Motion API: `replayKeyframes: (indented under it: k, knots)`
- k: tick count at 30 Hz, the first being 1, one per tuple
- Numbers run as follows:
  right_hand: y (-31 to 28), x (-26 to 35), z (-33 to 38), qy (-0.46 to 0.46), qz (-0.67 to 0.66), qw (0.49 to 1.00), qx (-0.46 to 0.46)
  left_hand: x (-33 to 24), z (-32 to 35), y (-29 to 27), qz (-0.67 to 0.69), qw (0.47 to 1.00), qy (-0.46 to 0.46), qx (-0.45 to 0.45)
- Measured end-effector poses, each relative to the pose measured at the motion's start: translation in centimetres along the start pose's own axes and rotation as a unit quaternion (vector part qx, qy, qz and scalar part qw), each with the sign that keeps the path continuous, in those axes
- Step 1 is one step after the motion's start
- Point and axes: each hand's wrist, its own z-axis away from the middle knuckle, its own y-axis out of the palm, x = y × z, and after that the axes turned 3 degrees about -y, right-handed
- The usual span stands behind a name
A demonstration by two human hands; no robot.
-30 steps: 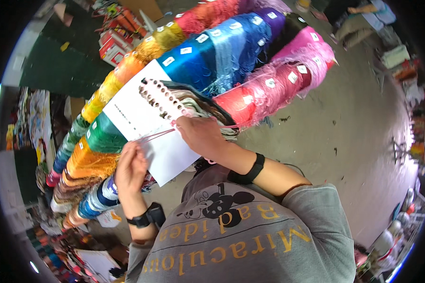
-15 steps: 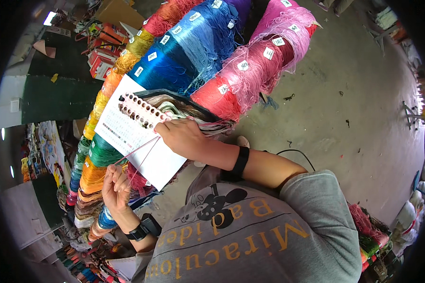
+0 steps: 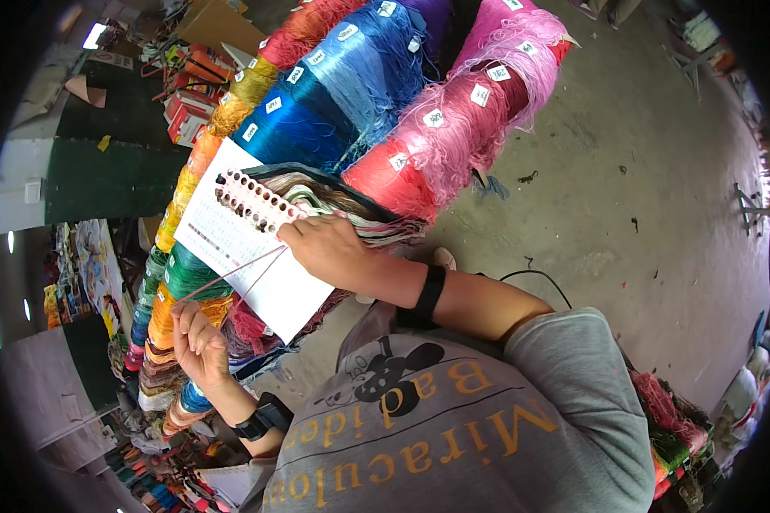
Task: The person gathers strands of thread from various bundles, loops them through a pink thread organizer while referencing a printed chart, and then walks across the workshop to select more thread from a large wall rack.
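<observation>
My right hand is closed on the end of a pale punched thread card with rows of round holes. Dark, brown, white and green thread hanks hang from the card and trail to the right. Under both lies a printed white paper sheet. Thin pink thread runs from beside my right fingertips down to my left hand. Finger and thumb of that left hand are pinched on the thread, left of the sheet, with the other fingers curled.
Rows of thread cones stand under and beyond the sheet: blue, pink and red, yellow and orange, green. Red boxes sit at the far left. Concrete floor lies to the right, with a black cable near my arm.
My left hand has moved left and slightly down, drawing the pink thread farther out from the card. My right hand, the card and the sheet have barely shifted.
</observation>
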Motion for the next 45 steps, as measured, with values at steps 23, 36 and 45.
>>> replayKeyframes:
  k: [23,36,45]
  knots:
    - [0.0,-0.2,-0.1,0.002,0.000,1.000,-0.014,-0.5,0.7,2.9,-0.272,0.916,0.272,0.116]
    - [-5.0,0.9,-0.5,0.076,-0.394,0.915,-0.045,9.0,-5.3,0.0,-0.566,0.811,-0.133,-0.063]
    - [-4.3,0.5,-0.2,0.045,-0.096,0.988,0.114,1.6,-0.5,0.0,-0.628,0.729,0.116,-0.245]
